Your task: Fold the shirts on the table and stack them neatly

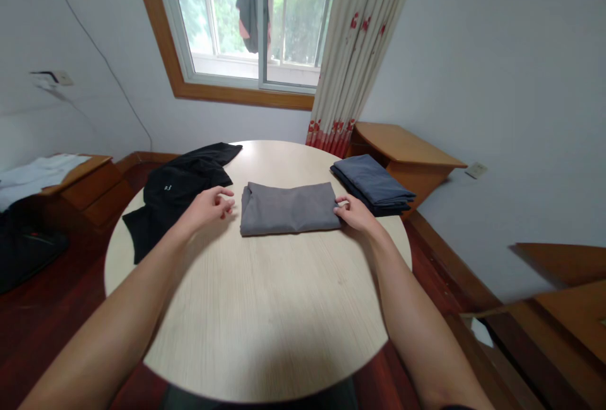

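Observation:
A folded grey garment lies flat near the middle of the round light-wood table. My left hand hovers just left of its left edge, fingers loosely curled and apart, holding nothing. At the garment's right edge my right hand rests with its fingertips touching the cloth, fingers bent; I cannot make out whether they pinch it.
A crumpled black garment spreads over the table's left side and hangs off the edge. A stack of folded dark blue clothes sits at the table's right rim. Wooden cabinets stand left and right; a window and curtain are behind.

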The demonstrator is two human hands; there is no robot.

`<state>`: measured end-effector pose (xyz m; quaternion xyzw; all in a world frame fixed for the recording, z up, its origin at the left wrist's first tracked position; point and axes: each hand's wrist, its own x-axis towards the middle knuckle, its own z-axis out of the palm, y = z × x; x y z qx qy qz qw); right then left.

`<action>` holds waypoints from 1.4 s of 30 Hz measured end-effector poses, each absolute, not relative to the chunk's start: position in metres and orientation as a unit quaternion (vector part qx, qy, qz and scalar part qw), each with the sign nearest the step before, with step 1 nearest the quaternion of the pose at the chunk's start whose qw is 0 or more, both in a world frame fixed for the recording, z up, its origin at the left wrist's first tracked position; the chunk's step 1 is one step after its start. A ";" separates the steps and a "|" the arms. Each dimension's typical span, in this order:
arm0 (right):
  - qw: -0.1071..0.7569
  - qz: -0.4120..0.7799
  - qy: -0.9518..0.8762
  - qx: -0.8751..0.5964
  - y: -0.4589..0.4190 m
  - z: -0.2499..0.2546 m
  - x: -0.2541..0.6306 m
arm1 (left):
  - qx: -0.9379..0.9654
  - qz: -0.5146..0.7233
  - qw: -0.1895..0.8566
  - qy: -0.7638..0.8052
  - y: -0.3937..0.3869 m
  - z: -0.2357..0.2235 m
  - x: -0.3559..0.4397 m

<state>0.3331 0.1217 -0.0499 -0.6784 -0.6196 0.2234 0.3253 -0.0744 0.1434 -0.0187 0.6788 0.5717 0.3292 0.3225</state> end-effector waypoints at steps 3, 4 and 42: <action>0.334 0.173 -0.611 -0.697 0.120 -0.047 0.329 | 0.720 0.355 0.221 0.554 0.139 -0.027 -0.049; 0.337 0.164 -0.609 -0.699 0.120 -0.047 0.327 | 0.726 0.356 0.210 0.549 0.139 -0.031 -0.042; 0.486 0.224 -0.604 -0.591 0.146 -0.065 0.312 | 0.565 0.434 0.470 0.521 0.154 -0.039 -0.044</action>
